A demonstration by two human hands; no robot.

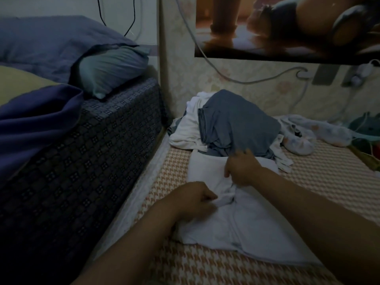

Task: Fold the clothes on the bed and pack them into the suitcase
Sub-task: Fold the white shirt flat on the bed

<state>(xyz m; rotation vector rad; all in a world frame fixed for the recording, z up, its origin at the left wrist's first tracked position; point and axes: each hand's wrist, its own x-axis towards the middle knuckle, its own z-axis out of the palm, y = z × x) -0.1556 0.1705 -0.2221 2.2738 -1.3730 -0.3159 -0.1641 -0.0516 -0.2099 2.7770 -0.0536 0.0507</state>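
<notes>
No legible text, labels, brands or numbers anywhere, dim and blurred view

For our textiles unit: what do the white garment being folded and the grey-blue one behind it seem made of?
White garment: thin, matte knit, probably cotton; it bunches in soft creases. Grey-blue garment: soft matte fabric, likely jersey, with a ribbed striped band at its edge; dim light leaves fibre uncertain.

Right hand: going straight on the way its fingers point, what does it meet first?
Likely the grey garment just beyond the right hand; its fingertips look close to the cloth's near edge, though blur hides the depth.
</notes>
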